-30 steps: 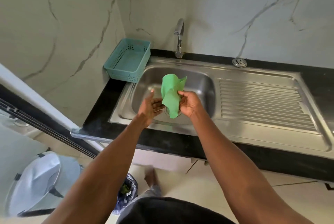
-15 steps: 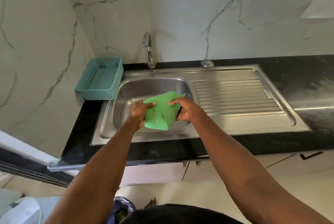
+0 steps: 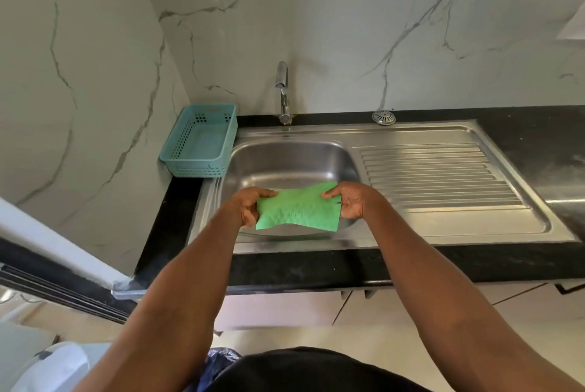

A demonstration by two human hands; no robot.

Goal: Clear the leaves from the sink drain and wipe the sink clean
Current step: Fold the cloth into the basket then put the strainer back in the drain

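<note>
A green cloth [image 3: 299,209] is stretched flat between both hands over the front part of the steel sink basin [image 3: 285,163]. My left hand [image 3: 250,206] grips its left edge and my right hand [image 3: 351,201] grips its right edge. The cloth and hands hide the drain, and no leaves show in the visible part of the basin. The tap [image 3: 282,90] stands at the back rim, behind the basin.
A teal plastic basket [image 3: 202,141] sits on the black counter [image 3: 316,268] left of the sink. The ribbed steel drainboard [image 3: 437,176] runs to the right. A round metal strainer [image 3: 383,117] lies by the wall. A dark bin bag [image 3: 221,356] is on the floor below.
The cloth was bunched upright in my hands, then got spread out; now it is pulled flat and wide between them. My head has shifted, so the sink sits more centred in view.
</note>
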